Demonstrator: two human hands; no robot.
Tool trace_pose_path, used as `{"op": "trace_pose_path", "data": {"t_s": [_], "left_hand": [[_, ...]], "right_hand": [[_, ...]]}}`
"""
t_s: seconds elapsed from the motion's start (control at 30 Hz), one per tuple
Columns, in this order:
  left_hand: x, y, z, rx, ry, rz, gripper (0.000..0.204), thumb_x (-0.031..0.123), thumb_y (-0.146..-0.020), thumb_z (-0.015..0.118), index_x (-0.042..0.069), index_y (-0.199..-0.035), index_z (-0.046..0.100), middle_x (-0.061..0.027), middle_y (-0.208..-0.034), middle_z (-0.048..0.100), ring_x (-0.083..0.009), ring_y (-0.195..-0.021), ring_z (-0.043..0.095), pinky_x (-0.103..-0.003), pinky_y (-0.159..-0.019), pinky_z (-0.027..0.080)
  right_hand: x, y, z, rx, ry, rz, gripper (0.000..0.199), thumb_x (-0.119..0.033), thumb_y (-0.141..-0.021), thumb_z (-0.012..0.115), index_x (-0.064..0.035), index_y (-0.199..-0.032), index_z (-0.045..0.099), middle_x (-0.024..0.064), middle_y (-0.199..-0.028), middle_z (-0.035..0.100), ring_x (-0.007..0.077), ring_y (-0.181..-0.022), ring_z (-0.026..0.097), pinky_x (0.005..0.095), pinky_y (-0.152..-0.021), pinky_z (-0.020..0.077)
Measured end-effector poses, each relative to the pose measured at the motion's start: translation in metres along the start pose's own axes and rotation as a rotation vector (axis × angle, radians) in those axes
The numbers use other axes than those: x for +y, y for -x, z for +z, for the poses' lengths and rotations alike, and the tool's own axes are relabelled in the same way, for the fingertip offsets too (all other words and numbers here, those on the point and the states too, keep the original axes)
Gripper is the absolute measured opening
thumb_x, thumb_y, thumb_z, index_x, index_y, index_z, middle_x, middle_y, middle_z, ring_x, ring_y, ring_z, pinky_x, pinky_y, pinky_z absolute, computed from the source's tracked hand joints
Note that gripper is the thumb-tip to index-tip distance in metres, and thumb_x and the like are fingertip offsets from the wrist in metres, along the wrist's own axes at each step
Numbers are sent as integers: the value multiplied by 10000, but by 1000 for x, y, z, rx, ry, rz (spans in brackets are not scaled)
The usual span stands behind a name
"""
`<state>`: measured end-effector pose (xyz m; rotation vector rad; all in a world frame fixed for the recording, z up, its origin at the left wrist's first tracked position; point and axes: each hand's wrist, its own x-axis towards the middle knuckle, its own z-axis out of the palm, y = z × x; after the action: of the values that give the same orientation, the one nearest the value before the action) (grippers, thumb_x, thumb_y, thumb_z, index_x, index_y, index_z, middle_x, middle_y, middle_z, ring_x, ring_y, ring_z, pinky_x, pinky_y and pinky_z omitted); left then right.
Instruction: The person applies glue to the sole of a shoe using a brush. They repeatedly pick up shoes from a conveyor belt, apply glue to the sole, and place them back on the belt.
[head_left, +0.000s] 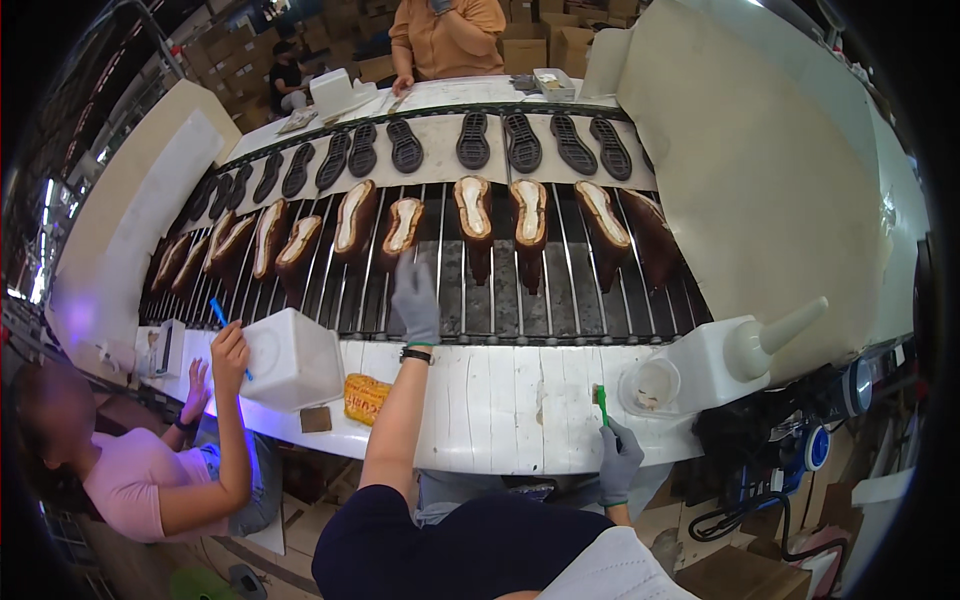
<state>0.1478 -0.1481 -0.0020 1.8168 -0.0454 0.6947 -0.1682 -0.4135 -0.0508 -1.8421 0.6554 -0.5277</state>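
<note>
Reading clock directions from the middle of our view, we have the barred rack spanning from 9 to 2 o'clock, and below it the white table along 6 o'clock. A white squeeze bottle lies on that table between 3 and 4 o'clock.

The brown shoe upper nearest our reach stands on the rack between 10 and 11 o'clock, pale underside showing. Our gloved left hand is just below it, near 9 o'clock; its fingertips blur against the brown, so we cannot tell whether they grip the upper or only pass in front. At 4 to 5 o'clock, our gloved right hand has its fingers closed around the handle of a green brush, the head pointing to 12. A cup with pale contents sits beside the bottle at 4 o'clock.

To handle these well, we would steady the upper by its brown sides, keeping glove fabric off the pale underside. We would also hold the brush lightly, bristles clear of the tabletop; whether they touch it, we cannot tell.
</note>
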Motion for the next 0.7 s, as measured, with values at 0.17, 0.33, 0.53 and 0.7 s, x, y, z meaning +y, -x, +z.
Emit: {"op": "trace_pose_path", "data": {"t_s": [0.17, 0.33, 0.53, 0.7], "left_hand": [[12, -4, 100, -511, 317, -179, 496, 250, -1020, 557, -34, -1414, 457, -167, -1320, 610, -218, -1243, 568, -304, -1030, 437], [-82, -46, 223, -536, 593, -453, 621, 448, -1043, 446, -9, -1463, 423, -108, -1487, 457, -203, -1373, 414, -305, -1148, 296], [-202, -155, 216, -318, 847, -583, 618, 524, -996, 490, 26, -1357, 555, -76, -1319, 612, -245, -1182, 580, -350, -1060, 429], [-101, -98, 271, -490, 991, -688, 534, 467, -994, 511, 57, -1326, 596, -59, -1267, 644, -182, -1142, 600, -318, -1015, 458]], "right_hand": [[3, -9, 4, 111, 150, -233, 223, 4, -863, 680, 29, -1084, 705, 116, -866, 668, 185, -732, 611, 311, -667, 480], [2, -8, 8, 133, 233, -253, 224, 7, -832, 702, 12, -1056, 712, 155, -858, 684, 277, -736, 659, 357, -652, 514], [21, -10, 13, -16, 193, -346, 279, 17, -791, 734, 2, -1069, 717, 170, -889, 698, 291, -736, 668, 368, -630, 529], [44, -1, 6, 26, 285, -161, 312, 22, -777, 748, -1, -1087, 719, 164, -879, 693, 287, -723, 664, 363, -610, 526]]}}
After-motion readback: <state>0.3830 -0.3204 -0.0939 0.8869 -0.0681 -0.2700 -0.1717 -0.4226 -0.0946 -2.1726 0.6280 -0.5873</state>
